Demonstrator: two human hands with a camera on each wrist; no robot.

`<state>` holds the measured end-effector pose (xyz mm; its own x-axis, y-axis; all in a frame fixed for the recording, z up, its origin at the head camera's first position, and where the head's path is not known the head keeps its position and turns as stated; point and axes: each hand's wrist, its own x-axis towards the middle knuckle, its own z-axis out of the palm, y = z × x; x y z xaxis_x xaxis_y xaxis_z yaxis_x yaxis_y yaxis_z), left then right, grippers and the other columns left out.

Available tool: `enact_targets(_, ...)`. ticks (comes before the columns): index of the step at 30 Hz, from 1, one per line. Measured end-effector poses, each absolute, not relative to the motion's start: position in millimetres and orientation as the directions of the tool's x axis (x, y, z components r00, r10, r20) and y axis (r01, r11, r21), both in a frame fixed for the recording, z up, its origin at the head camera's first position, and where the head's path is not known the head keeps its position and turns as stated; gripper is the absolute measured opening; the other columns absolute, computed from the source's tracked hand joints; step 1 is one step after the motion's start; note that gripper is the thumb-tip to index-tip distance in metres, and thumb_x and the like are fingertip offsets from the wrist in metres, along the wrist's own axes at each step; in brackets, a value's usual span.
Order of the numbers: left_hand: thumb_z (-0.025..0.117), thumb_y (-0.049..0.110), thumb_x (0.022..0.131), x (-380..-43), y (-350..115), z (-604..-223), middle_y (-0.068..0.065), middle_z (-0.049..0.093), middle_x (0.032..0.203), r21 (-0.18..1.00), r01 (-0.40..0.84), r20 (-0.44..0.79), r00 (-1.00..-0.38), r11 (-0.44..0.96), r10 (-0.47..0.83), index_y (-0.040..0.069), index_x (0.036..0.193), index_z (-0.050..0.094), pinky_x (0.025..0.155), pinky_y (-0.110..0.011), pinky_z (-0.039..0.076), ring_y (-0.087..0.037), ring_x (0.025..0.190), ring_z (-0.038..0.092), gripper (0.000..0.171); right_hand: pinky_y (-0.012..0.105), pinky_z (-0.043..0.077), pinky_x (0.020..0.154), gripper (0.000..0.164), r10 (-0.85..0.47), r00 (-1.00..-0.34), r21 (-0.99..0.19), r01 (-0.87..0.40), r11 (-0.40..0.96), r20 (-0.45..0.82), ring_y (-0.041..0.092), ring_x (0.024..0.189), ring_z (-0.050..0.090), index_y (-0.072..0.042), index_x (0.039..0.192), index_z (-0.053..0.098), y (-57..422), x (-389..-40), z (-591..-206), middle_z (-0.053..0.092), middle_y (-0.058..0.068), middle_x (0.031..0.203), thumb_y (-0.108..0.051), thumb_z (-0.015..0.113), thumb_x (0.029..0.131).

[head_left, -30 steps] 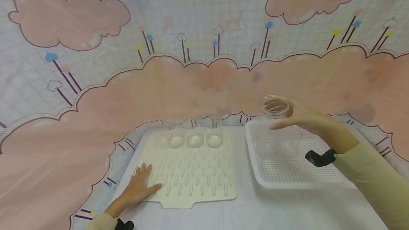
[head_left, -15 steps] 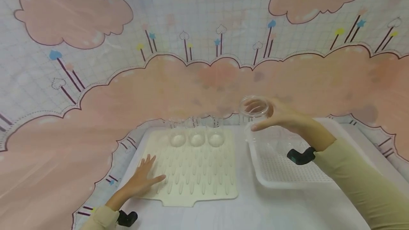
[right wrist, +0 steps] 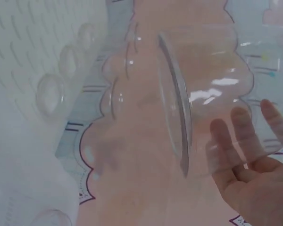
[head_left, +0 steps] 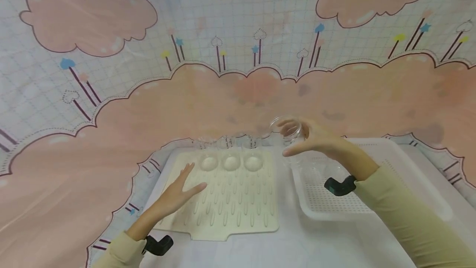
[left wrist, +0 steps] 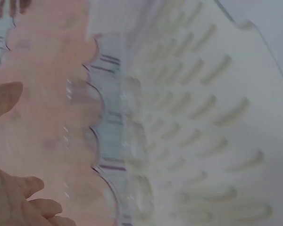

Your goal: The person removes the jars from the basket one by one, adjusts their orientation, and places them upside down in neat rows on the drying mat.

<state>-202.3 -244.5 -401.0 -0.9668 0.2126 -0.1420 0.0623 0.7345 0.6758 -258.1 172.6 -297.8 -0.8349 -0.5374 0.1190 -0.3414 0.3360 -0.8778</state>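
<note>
My right hand [head_left: 312,137] grips a clear cylindrical jar [head_left: 291,130] in the air, between the drying mat and the white basket. The jar looks tilted in the head view. In the right wrist view, the fingers curl round the jar's wall [right wrist: 212,89], and a thick rim shows at one end. My left hand [head_left: 176,193] hovers over the left part of the cream drying mat [head_left: 223,206], its fingers spread and holding nothing. Three clear cups [head_left: 231,162] stand in a row at the mat's back; which way up they are, I cannot tell.
A white perforated basket [head_left: 334,215] stands to the right on the white table. Inside it are faint clear vessels [head_left: 332,169], partly hidden by the right arm. A patterned cloth [head_left: 238,106] hangs behind the table.
My right hand has carried the jar leftward from above the basket, and the jar has tipped. My left hand has lifted off the mat and shifted up and to the right.
</note>
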Motion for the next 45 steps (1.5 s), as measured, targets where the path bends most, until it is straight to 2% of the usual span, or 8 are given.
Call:
enact_targets(3,0.054,0.06,0.096,-201,-231,-384,-0.011,0.001,0.167,0.707,0.093,-0.106,-0.966,0.701,0.235,0.022,0.162,0.006,0.109,-0.074,0.014,-0.043,0.149,0.007,0.09,0.052,0.046,0.094,0.075,-0.499,-0.856,-0.85,-0.359,0.387,0.135,0.033,0.12,0.051,-0.017,0.135,0.057,165,-256,-302,0.057,0.01,0.127,-0.021,0.093,0.069)
enact_targets(8,0.057,0.052,0.098,-199,-203,-361,-0.006,0.009,0.167,0.79,0.172,-0.03,-0.948,0.588,0.318,0.027,0.161,0.01,0.112,-0.069,0.018,-0.04,0.149,0.014,0.083,0.053,0.047,0.095,0.076,-0.462,-0.866,-0.772,-0.424,0.473,0.193,0.031,0.119,0.051,-0.019,0.129,0.06,149,-248,-306,0.056,0.006,0.126,-0.032,0.096,0.063)
enact_targets(12,0.059,0.046,0.099,-199,-179,-348,-0.004,0.012,0.166,0.842,0.229,0.032,-0.925,0.489,0.379,0.026,0.161,0.012,0.116,-0.059,0.02,-0.035,0.149,0.017,0.081,0.048,0.047,0.089,0.081,-0.461,-0.845,-0.69,-0.504,0.519,0.271,0.027,0.109,0.05,-0.014,0.131,0.059,135,-242,-308,0.055,0.005,0.121,-0.033,0.096,0.062)
enact_targets(16,0.065,0.043,0.096,-202,-158,-341,-0.001,0.017,0.165,0.882,0.247,0.072,-0.913,0.402,0.402,0.022,0.161,0.016,0.118,-0.047,0.024,-0.027,0.15,0.02,0.084,0.048,0.05,0.085,0.09,-0.449,-0.841,-0.643,-0.528,0.555,0.302,0.028,0.107,0.051,-0.01,0.14,0.054,122,-235,-311,0.055,0.007,0.122,-0.033,0.096,0.063)
enact_targets(22,0.072,0.042,0.091,-205,-139,-334,-0.003,0.025,0.162,0.931,0.206,0.075,-0.915,0.3,0.396,0.02,0.16,0.021,0.114,-0.045,0.034,-0.027,0.147,0.028,0.089,0.046,0.053,0.085,0.084,-0.454,-0.814,-0.565,-0.579,0.588,0.362,0.027,0.107,0.054,-0.006,0.13,0.058,111,-226,-315,0.056,0.008,0.117,-0.033,0.097,0.06)
enact_targets(30,0.078,0.048,0.084,-203,-124,-334,-0.011,0.04,0.155,0.942,0.142,0.024,-0.932,0.303,0.362,0.023,0.155,0.034,0.106,-0.051,0.042,-0.029,0.139,0.042,0.087,0.047,0.051,0.087,0.087,-0.466,-0.773,-0.391,-0.625,0.675,0.431,0.029,0.107,0.056,-0.007,0.13,0.059,99,-218,-326,0.057,0.007,0.12,-0.043,0.095,0.06)
enact_targets(38,0.079,0.044,0.084,-202,-118,-339,-0.013,0.06,0.135,0.95,0.107,-0.009,-0.929,0.293,0.37,0.004,0.149,0.04,0.094,-0.044,0.054,-0.029,0.123,0.059,0.086,0.046,0.046,0.088,0.084,-0.525,-0.714,-0.246,-0.673,0.698,0.463,0.029,0.104,0.052,-0.009,0.128,0.059,88,-207,-338,0.054,0.007,0.112,-0.045,0.094,0.061)
enact_targets(45,0.082,0.039,0.082,-203,-117,-339,-0.008,0.069,0.118,0.95,0.092,-0.022,-0.934,0.299,0.358,0.011,0.133,0.059,0.086,-0.042,0.056,-0.022,0.11,0.066,0.063,0.043,0.042,0.088,0.086,-0.54,-0.673,-0.202,-0.7,0.685,0.505,0.028,0.102,0.049,-0.007,0.129,0.058,87,-203,-343,0.052,0.006,0.107,-0.044,0.094,0.06)
